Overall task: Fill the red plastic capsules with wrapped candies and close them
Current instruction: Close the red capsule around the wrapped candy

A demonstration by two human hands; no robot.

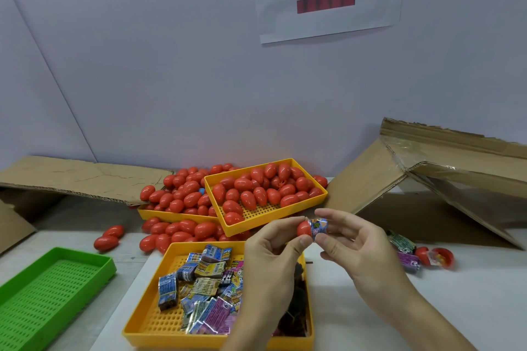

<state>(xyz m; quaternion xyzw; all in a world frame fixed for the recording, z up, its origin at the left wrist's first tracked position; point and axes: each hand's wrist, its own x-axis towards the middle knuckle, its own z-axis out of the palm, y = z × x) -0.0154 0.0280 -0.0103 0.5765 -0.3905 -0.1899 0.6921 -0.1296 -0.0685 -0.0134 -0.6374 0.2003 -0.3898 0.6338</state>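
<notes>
The left hand (273, 239) pinched a red capsule half (303, 228) above the candy tray (148, 322). The right hand (350, 239) gripped a blue wrapped candy (318, 226), its end touching the half's open mouth.

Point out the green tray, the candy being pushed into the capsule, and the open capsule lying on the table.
green tray (85, 256): head view, far rim.
candy (318, 227): head view, blue wrapper.
open capsule (443, 257): head view, red shell's rim.
</notes>
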